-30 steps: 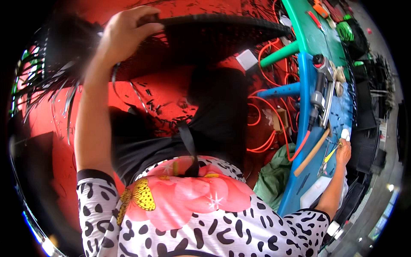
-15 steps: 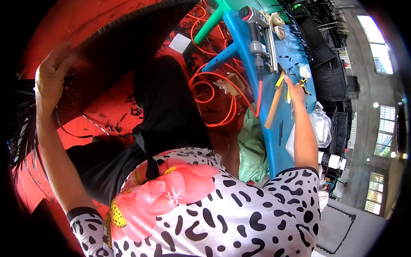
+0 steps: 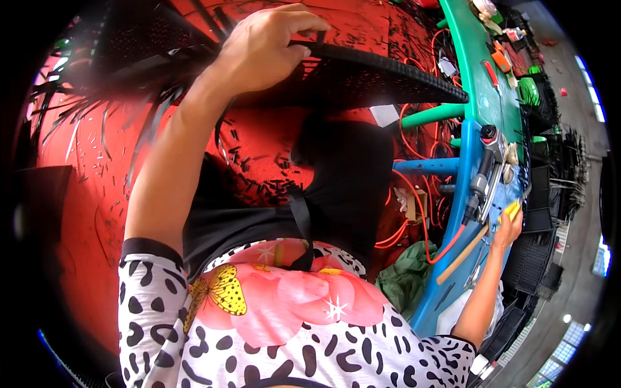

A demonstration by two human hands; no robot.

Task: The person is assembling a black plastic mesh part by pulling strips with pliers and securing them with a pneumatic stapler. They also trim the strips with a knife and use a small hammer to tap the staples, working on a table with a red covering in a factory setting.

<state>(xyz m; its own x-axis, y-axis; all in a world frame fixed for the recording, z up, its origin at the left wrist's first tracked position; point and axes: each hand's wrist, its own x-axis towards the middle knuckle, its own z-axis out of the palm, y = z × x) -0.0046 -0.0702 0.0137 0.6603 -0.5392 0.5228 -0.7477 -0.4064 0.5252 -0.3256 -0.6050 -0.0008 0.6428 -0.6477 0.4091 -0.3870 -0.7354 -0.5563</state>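
My left hand (image 3: 268,48) is closed over the upper edge of a black woven panel (image 3: 381,74), which stands tilted above my lap. Loose black strips (image 3: 97,107) hang from its left side. Over at the right, my right hand (image 3: 509,227) reaches across a blue bench (image 3: 462,194), fingers closed on a yellow-handled tool (image 3: 511,210) whose working end I cannot make out. Beside that hand lies a wooden-handled hammer (image 3: 462,258). A grey and black air tool (image 3: 482,178) with a red hose rests farther along the bench.
A green bench (image 3: 475,71) adjoins the blue one and bears a red-handled tool (image 3: 491,74) and an orange item (image 3: 501,59). Black scraps litter the red floor (image 3: 259,136). Red hose (image 3: 424,226) loops beneath the bench, near a green sack (image 3: 407,275).
The view has turned leftward. My left hand has come up onto the panel's edge, and the panel has swung across in front of me. My right hand now has the yellow-handled tool raised slightly.
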